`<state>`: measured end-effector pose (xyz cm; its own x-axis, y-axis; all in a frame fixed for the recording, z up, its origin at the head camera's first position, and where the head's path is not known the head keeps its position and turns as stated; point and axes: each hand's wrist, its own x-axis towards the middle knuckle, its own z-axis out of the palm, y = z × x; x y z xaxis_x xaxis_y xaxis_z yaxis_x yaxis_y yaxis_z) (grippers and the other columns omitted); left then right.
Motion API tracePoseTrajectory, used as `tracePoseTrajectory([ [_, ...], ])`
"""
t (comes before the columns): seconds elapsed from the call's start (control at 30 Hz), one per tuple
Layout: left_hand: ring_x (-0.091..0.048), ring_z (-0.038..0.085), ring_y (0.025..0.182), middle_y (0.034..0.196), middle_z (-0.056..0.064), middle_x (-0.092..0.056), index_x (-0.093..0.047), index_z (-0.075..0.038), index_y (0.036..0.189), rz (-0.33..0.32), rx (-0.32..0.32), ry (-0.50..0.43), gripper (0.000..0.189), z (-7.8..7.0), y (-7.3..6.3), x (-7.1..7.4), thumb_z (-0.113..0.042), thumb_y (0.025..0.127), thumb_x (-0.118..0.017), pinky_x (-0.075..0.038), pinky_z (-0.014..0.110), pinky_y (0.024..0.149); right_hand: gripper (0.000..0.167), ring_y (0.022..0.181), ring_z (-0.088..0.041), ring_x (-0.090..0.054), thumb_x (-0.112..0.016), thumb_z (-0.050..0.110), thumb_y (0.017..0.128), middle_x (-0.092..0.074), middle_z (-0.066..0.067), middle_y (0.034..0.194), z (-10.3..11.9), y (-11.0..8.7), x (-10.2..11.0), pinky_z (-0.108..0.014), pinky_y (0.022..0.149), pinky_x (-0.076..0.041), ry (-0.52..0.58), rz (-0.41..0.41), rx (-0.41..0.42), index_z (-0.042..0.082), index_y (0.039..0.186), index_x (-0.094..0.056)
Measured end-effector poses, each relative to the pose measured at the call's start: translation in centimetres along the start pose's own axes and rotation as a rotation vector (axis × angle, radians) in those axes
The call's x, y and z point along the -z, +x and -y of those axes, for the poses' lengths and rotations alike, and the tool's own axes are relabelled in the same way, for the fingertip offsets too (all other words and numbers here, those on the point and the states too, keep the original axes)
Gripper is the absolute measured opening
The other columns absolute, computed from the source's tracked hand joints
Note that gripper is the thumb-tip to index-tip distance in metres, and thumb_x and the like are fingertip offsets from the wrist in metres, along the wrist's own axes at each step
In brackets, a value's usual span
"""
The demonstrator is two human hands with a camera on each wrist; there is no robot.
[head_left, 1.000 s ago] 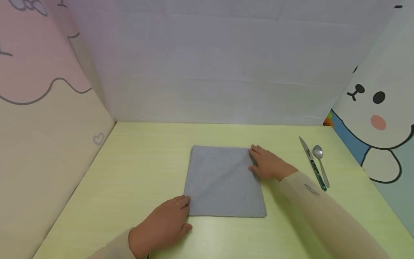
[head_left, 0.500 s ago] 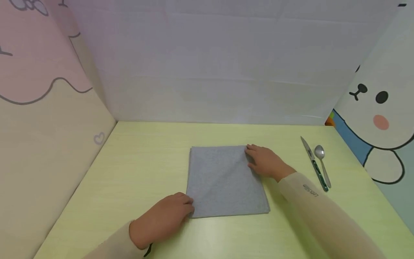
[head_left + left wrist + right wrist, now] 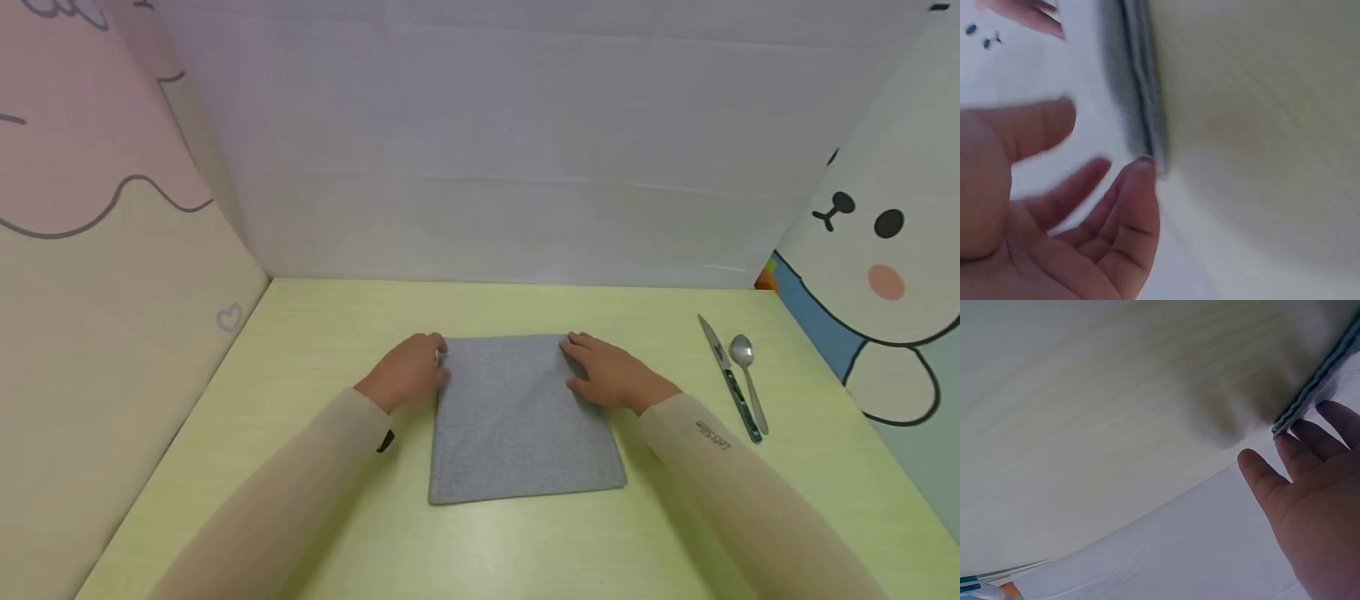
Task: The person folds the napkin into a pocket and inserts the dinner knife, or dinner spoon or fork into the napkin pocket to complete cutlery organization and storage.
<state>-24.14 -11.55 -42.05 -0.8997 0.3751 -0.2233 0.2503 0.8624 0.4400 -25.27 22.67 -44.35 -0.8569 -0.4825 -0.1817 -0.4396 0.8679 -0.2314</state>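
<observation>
A folded grey cloth (image 3: 517, 425) lies flat on the pale yellow-green table, roughly square. My left hand (image 3: 408, 371) is at its far left corner. In the left wrist view, the fingertips of that hand meet the end of the layered cloth edge (image 3: 1132, 81), while the thumb stands apart from them. At the far right corner, my right hand (image 3: 615, 373) touches the cloth with its fingertips. The right wrist view shows those fingers (image 3: 1297, 456) spread and nearly straight against the cloth's edge (image 3: 1319, 384). Neither hand pinches the cloth.
To the right lie a knife (image 3: 727, 375) with a dark green handle and a metal spoon (image 3: 750, 383), side by side. A white sheet (image 3: 487, 167) closes off the table's back. Printed panels (image 3: 112, 333) stand along both sides.
My left hand has moved away from me, from the cloth's near left corner to its far left corner. My right hand has shifted slightly left with the cloth's far right corner.
</observation>
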Motion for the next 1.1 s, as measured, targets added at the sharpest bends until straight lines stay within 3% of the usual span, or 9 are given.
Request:
tracePoseTrajectory([
  [0.13,-0.057,0.021,0.089,0.113,0.011,-0.066,-0.059,0.001,0.122,-0.023,0.179,-0.203,0.035,1.2,3.3,0.3,-0.027,0.101,-0.065,-0.05,0.038,0.08,0.068,0.151,-0.042,-0.025,-0.064,0.028,0.103,-0.027,-0.023,0.165,0.2,-0.1,0.2,-0.056,0.119,-0.028,0.008,0.016,-0.019,-0.002,0.158,-0.036],
  [0.2,-0.051,0.016,0.073,0.091,0.005,-0.063,-0.062,-0.002,0.096,-0.03,0.202,-0.226,0.025,1.6,4.2,0.3,-0.026,0.099,-0.066,-0.046,0.032,0.07,0.069,0.152,-0.041,-0.024,-0.064,0.028,0.103,-0.026,-0.022,0.165,0.3,-0.1,0.3,-0.056,0.119,-0.027,0.016,0.026,-0.024,-0.002,0.158,-0.035],
  [0.27,-0.04,0.013,0.059,0.068,-0.001,-0.051,-0.055,-0.008,0.073,-0.033,0.215,-0.237,0.032,1.8,4.9,0.2,-0.024,0.098,-0.066,-0.039,0.03,0.061,0.069,0.152,-0.041,-0.024,-0.064,0.028,0.103,-0.025,-0.022,0.166,0.4,-0.1,0.3,-0.056,0.119,-0.027,0.018,0.033,-0.03,-0.001,0.158,-0.035],
  [0.33,-0.034,0.013,0.052,0.058,-0.002,-0.039,-0.044,-0.012,0.061,-0.03,0.225,-0.242,0.043,1.8,5.3,0.3,-0.02,0.098,-0.065,-0.035,0.03,0.055,0.069,0.152,-0.042,-0.023,-0.063,0.028,0.103,-0.025,-0.022,0.166,0.3,0.0,0.3,-0.057,0.119,-0.026,0.017,0.034,-0.031,-0.001,0.159,-0.034],
  [0.4,-0.036,0.012,0.051,0.056,-0.004,-0.041,-0.044,-0.015,0.057,-0.036,0.237,-0.235,0.043,1.7,5.5,0.3,-0.014,0.096,-0.062,-0.036,0.03,0.054,0.069,0.152,-0.042,-0.023,-0.063,0.028,0.104,-0.025,-0.022,0.166,0.3,0.0,0.3,-0.057,0.119,-0.026,0.013,0.031,-0.03,-0.001,0.159,-0.034],
  [0.63,-0.037,0.012,0.05,0.063,0.002,-0.047,-0.045,-0.013,0.059,0.009,0.252,-0.152,0.038,1.5,6.0,0.6,-0.006,0.097,-0.045,-0.036,0.027,0.051,0.068,0.152,-0.042,-0.023,-0.064,0.026,0.103,-0.026,-0.024,0.165,0.2,-0.1,0.1,-0.057,0.119,-0.026,0.033,-0.003,-0.007,-0.003,0.158,-0.036],
  [0.87,-0.036,0.01,0.042,0.052,-0.001,-0.043,-0.049,-0.011,0.064,0.05,0.343,-0.261,0.034,1.4,6.3,0.7,-0.002,0.096,-0.042,-0.034,0.024,0.043,0.068,0.153,-0.042,-0.021,-0.063,0.026,0.102,-0.025,-0.024,0.165,0.5,0.1,0.1,-0.056,0.12,-0.024,0.039,-0.003,-0.004,-0.002,0.158,-0.036],
  [1.0,-0.046,0.018,0.058,0.079,0.009,-0.057,-0.052,0.003,0.102,0.002,0.29,-0.206,0.01,1.3,5.8,0.5,-0.004,0.097,-0.046,-0.041,0.03,0.054,0.064,0.153,-0.041,-0.023,-0.06,0.024,0.103,-0.027,-0.023,0.165,1.0,0.3,-0.2,-0.058,0.12,-0.023,-0.026,0.002,0.022,-0.002,0.157,-0.038],
  [1.1,-0.051,0.024,0.071,0.096,0.015,-0.06,-0.042,0.002,0.128,-0.054,0.209,-0.126,0.03,1.3,5.8,-0.1,-0.005,0.1,-0.05,-0.045,0.035,0.065,0.061,0.152,-0.039,-0.024,-0.057,0.025,0.105,-0.029,-0.023,0.164,2.2,0.3,-0.8,-0.058,0.12,-0.023,-0.095,0.015,0.071,-0.001,0.157,-0.039],
])
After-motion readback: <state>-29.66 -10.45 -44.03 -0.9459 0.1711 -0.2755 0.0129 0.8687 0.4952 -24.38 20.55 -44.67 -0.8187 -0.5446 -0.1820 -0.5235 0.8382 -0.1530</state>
